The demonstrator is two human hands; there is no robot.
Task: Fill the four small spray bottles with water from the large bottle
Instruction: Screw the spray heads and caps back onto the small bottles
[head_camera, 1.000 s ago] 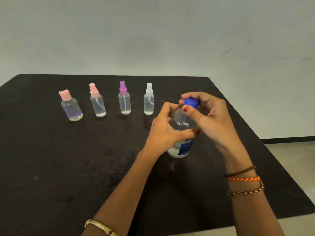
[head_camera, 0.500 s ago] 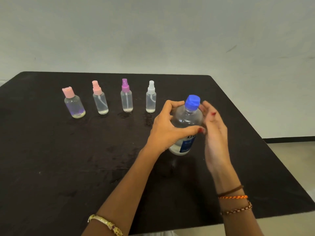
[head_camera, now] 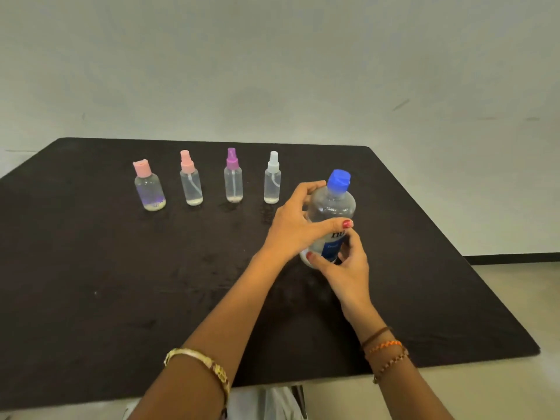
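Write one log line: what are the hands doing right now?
left hand: grips large bottle | right hand: at bottle's base | blue cap: on | four small bottles: capped

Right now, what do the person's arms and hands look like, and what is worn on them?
Both forearms are bare, with no sleeves. The left hand has red-painted nails, and its wrist carries a gold bangle. The right hand also has red nails; its wrist carries three thin bands: a brown cord, an orange braided thread and a string of brown beads. No rings can be made out.
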